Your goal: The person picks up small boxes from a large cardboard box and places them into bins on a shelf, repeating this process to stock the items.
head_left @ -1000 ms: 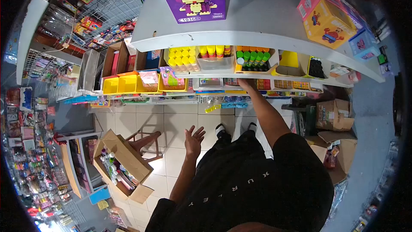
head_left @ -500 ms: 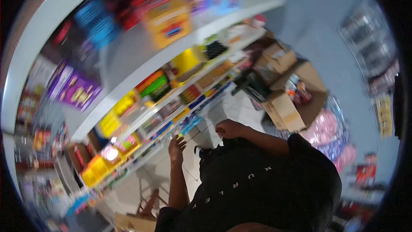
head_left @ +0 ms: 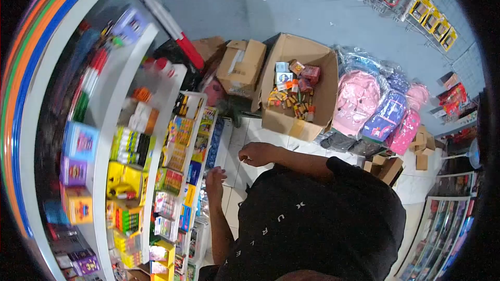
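Beside the shelf's lower tiers, my left hand is held up with its fingers partly spread and nothing seen in it. My right hand hangs in front of my body over the tiled floor, fingers curled in and no object showing. Ahead of it stands an open cardboard box with small cartons and yellow-and-orange packs inside. Neither hand touches the box or the shelf goods. The lower shelf nearest my left hand bears rows of colourful packs.
White shelving with boxed goods runs along the left. A closed carton stands left of the open box. Wrapped pink backpacks and blue bags lie to its right. Yellow packets hang at the upper right; a glass case stands lower right.
The view has turned to the right, so the open box and backpacks now show nearer the middle and the shelf lies at the left. Both hands keep much the same pose.
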The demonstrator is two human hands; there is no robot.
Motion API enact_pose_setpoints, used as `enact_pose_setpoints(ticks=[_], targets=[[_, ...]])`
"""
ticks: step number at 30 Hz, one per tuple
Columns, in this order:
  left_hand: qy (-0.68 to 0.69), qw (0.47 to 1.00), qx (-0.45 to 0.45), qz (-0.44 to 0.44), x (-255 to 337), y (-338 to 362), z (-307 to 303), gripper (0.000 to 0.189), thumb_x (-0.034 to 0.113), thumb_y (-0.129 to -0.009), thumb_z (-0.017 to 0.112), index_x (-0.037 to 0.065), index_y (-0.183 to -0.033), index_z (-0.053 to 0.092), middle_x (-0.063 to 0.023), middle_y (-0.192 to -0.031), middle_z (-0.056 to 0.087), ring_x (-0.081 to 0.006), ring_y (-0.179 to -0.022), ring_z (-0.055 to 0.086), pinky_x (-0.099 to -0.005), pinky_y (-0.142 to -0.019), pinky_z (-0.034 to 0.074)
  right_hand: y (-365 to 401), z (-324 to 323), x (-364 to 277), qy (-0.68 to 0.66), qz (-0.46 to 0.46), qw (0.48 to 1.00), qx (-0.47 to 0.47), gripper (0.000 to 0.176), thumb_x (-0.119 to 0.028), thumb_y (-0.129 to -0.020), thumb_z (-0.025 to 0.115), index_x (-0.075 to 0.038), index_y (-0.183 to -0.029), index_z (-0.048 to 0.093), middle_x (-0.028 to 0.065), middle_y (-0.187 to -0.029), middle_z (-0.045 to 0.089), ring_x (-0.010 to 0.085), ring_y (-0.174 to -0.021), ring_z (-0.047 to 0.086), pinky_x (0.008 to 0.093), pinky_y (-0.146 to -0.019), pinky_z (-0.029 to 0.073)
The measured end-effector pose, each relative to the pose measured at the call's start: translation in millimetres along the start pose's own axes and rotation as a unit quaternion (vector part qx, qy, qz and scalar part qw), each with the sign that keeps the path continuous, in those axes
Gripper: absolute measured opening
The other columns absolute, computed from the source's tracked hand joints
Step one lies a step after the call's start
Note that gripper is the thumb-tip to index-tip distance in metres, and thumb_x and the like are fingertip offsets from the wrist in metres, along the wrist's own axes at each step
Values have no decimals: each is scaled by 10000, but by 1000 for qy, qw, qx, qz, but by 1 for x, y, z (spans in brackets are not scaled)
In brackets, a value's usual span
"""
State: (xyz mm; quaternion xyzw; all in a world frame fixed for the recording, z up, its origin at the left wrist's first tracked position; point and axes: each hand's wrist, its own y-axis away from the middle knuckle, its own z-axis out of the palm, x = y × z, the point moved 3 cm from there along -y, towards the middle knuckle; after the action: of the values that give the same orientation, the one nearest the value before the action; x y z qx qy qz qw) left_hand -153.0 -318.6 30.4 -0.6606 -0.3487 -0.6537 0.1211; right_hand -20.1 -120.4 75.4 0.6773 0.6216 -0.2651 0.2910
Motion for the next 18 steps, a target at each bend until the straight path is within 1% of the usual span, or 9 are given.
enact_pose_setpoints(ticks=[2, 5, 7, 8, 9, 11, 12, 16, 18], targets=[[-6, 999, -39, 0, 4, -29, 49, 340, 291, -957, 585, 23, -1165, 561, -83, -969, 666, -150, -797, 633, -280, -726, 478, 20, -32, 34, -37, 38, 998, 38, 164, -166, -850, 590, -27, -932, 622, 161, -891, 637, 339, -896, 619, 444, -793, 489], [-40, 992, -123, 3, 58, -48, 128, 290, 229, -962, 583, 15, -1157, 569, -94, -965, 662, -155, -820, 636, -277, -748, 491, 51, -67, 86, -63, 47, 992, 94, 162, -156, -837, 593, -18, -915, 621, 178, -875, 637, 356, -859, 628, 456, -775, 490], [-29, 986, -163, 15, 53, -73, 169, 254, 189, -954, 592, -2, -1121, 585, -90, -953, 658, -154, -838, 635, -284, -760, 509, 71, -91, 117, -86, 54, 988, 119, 163, -159, -834, 599, -17, -911, 621, 185, -875, 637, 359, -851, 632, 461, -772, 489], [-41, 983, -177, 18, 58, -82, 188, 254, 191, -952, 597, -7, -1112, 589, -89, -950, 657, -153, -840, 634, -286, -762, 513, 82, -98, 130, -31, 55, 989, 133, 203, -179, -869, 620, -26, -1001, 633, 144, -886, 660, 298, -800, 651, 411, -735, 507], [-52, 980, -190, 21, 64, -89, 205, 255, 192, -949, 601, -11, -1104, 592, -88, -947, 656, -152, -841, 633, -287, -764, 516, 93, -108, 134, -39, 105, 987, 118, 203, -177, -872, 618, -25, -1006, 632, 150, -898, 663, 296, -808, 654, 410, -738, 507], [-75, 978, -193, 23, 67, -105, 233, 261, 208, -941, 613, -2, -1096, 604, -79, -950, 659, -142, -838, 624, -282, -749, 508, 115, -141, 132, -46, 199, 975, 84, 205, -173, -877, 613, -23, -1015, 631, 160, -923, 668, 293, -826, 660, 409, -746, 507], [-84, 977, -193, 26, 68, -114, 245, 265, 216, -937, 619, 2, -1092, 609, -75, -952, 661, -137, -837, 620, -279, -742, 505, 126, -148, 135, -80, 207, 970, 103, 210, -164, -875, 619, -23, -1030, 632, 169, -948, 676, 272, -858, 666, 399, -753, 509], [-129, 970, -195, 70, 98, -131, 278, 267, 236, -932, 621, 21, -1089, 623, -62, -957, 667, -133, -826, 608, -281, -732, 494, 147, -143, 180, -121, 192, 970, 86, 227, -174, -878, 625, -24, -1047, 639, 167, -938, 680, 254, -870, 667, 376, -764, 511], [-128, 969, -207, 43, 103, -132, 281, 267, 241, -935, 617, 20, -1084, 626, -66, -959, 668, -137, -827, 608, -287, -743, 493, 144, -152, 191, -169, 185, 964, 85, 231, -175, -878, 627, -18, -1048, 641, 166, -942, 681, 247, -875, 667, 365, -769, 513]])
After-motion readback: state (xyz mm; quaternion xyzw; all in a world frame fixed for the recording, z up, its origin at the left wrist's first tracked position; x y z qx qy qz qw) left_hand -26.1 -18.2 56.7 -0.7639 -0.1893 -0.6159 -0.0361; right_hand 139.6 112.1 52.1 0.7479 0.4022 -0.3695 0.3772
